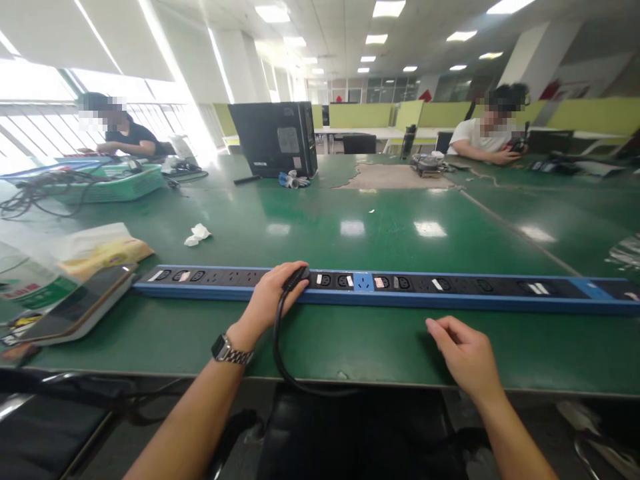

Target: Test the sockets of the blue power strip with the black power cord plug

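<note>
A long blue power strip [330,298] with a black face and rows of sockets lies across the green table in front of me. My left hand [276,293], a watch on its wrist, is closed around a black power plug [299,275] at the strip's face. I cannot tell whether the plug is seated in a socket. From it a thick black cord [277,337] loops down over the table's front edge. My right hand [465,350] hovers below the strip, apart from it, its fingers curled together and nothing visible in them.
At left are a phone-like slab [83,303], a yellow tissue pack [117,250] and a green basket [135,183] with cables. Crumpled tissue [199,233] lies beyond the strip. A black computer case [273,139] stands farther back. Two people sit across the table.
</note>
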`<control>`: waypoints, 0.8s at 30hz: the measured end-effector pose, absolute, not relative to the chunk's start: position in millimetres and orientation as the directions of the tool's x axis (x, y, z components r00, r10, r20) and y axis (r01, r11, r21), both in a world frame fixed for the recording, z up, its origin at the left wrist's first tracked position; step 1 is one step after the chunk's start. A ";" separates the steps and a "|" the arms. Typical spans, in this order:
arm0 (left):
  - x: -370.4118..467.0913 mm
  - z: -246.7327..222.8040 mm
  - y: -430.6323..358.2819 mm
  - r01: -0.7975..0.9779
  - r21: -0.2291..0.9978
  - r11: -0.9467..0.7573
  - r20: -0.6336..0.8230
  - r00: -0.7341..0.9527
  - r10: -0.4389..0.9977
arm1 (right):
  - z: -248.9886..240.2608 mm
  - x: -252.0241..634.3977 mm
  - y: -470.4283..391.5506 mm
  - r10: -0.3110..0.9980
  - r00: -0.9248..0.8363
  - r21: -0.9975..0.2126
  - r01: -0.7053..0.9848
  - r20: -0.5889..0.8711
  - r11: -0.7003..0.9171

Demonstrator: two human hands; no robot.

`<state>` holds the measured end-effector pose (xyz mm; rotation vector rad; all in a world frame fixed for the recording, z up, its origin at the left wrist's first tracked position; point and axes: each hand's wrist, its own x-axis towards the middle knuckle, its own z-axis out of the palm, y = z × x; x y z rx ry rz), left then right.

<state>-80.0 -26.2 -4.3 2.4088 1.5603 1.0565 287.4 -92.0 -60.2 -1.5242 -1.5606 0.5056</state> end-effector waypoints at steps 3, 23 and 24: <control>-77.3 -13.4 -24.3 0.794 0.414 -0.445 0.532 0.186 0.826 | -64.0 289.0 -90.8 0.946 0.153 -0.831 0.532 0.286 0.166; -63.5 -5.5 -25.8 0.723 0.504 -0.472 0.668 0.020 0.744 | -69.2 287.1 -83.8 0.943 0.193 -0.895 0.411 0.270 0.173; -54.7 -0.5 -25.9 0.696 0.542 -0.471 0.681 -0.034 0.732 | -68.5 286.8 -84.2 0.944 0.188 -0.892 0.419 0.270 0.172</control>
